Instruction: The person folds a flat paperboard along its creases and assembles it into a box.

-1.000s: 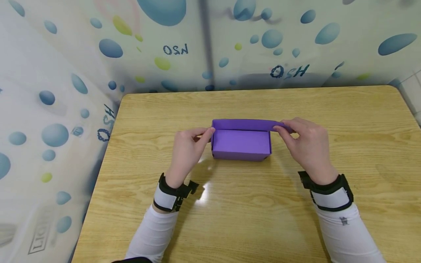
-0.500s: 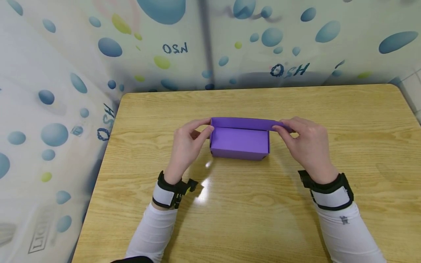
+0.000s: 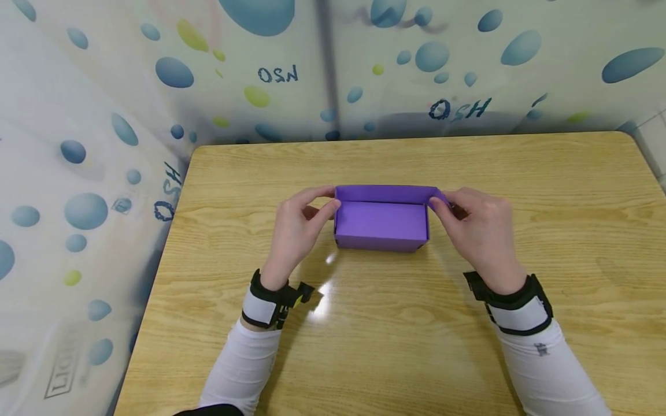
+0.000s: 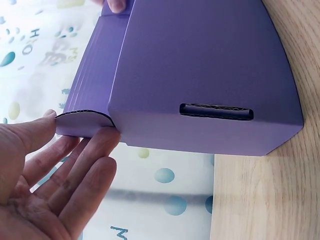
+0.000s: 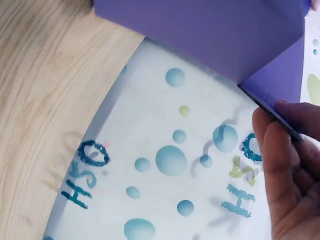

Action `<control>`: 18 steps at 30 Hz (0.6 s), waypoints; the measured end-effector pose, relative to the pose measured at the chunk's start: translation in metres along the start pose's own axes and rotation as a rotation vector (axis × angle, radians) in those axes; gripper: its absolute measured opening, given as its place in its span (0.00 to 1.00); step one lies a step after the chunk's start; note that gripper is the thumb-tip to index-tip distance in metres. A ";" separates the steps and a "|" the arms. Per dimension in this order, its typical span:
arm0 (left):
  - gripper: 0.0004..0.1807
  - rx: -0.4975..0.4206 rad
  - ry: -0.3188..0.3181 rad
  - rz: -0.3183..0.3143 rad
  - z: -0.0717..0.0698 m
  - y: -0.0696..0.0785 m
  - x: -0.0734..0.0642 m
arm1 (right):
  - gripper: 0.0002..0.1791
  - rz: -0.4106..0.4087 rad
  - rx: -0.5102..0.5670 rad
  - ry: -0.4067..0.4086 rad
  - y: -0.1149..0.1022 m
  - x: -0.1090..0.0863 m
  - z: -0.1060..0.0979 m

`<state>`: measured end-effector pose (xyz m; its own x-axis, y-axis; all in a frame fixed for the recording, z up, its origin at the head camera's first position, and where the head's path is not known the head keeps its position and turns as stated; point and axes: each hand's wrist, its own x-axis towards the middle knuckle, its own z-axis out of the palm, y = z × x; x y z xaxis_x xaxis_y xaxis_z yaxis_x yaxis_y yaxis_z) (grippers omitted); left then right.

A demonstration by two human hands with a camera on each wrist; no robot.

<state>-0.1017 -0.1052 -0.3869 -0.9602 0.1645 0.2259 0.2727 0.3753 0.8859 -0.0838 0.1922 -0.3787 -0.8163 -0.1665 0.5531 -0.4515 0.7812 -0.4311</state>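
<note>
A purple cardboard box [image 3: 382, 222] sits on the wooden table, its front flap rising along the far edge. My left hand [image 3: 298, 231] is at the left end of that flap; in the left wrist view, its thumb and fingers pinch a small rounded side tab [image 4: 87, 121]. A slot [image 4: 216, 111] shows in the box's side wall. At the other end, my right hand [image 3: 476, 231] pinches the right side tab [image 5: 270, 111] between thumb and fingers, and the tab is bent at an angle to the flap. The inside of the box is hidden.
The wooden table [image 3: 385, 346] extends around the box. Behind it and to the left hangs a pale curtain [image 3: 208, 86] with blue and green drops. Each wrist carries a black strap with a camera mount [image 3: 296, 296].
My right hand has moved slightly left, bending the right tab inward toward the box. On the left, my index finger has shifted farther back behind the flap's corner.
</note>
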 end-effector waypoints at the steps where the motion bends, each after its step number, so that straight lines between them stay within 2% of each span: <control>1: 0.15 -0.003 -0.002 -0.002 0.000 0.000 0.000 | 0.07 0.010 0.010 0.003 -0.001 0.000 0.001; 9: 0.15 0.000 -0.006 0.002 -0.001 0.000 0.000 | 0.06 0.120 0.074 0.007 -0.009 0.000 0.005; 18: 0.15 -0.010 -0.011 -0.001 -0.001 0.000 0.000 | 0.09 0.179 0.133 -0.037 -0.013 0.001 0.001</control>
<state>-0.1016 -0.1058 -0.3864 -0.9597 0.1741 0.2206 0.2710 0.3659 0.8903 -0.0792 0.1817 -0.3734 -0.8990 -0.0565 0.4342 -0.3401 0.7146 -0.6113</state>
